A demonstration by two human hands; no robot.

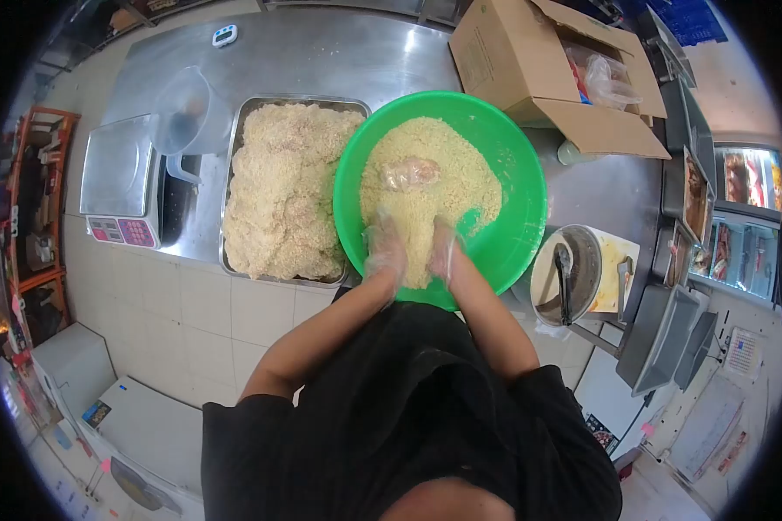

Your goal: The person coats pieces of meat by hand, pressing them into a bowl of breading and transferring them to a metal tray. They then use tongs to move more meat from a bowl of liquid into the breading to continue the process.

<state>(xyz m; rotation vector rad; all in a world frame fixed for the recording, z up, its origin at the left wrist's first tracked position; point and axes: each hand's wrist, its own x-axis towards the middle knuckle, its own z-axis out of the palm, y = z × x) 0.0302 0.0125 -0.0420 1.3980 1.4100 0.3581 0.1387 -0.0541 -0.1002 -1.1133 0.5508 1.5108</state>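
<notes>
Both of my hands are in clear plastic gloves inside a green bowl [520, 182] of pale yellow crumbs [473, 165]. My left hand [386, 247] rests at the bowl's near left, its fingers sunk in the crumbs. To the right, my right hand [445, 247] has its fingers in the crumbs too, so what either hand holds is hidden. Beyond them a pinkish, partly coated piece [411, 174] lies on the crumbs. Left of the bowl a metal tray [228, 195] bears a big heap of crumb-coated pieces [287, 191].
A scale [117, 178] and a clear jug [182, 117] stand at the left, a small timer [225, 36] at the back. An open cardboard box [513, 61] is at the back right. Near the right edge sits a metal pot [582, 260] with a black-handled utensil [565, 282].
</notes>
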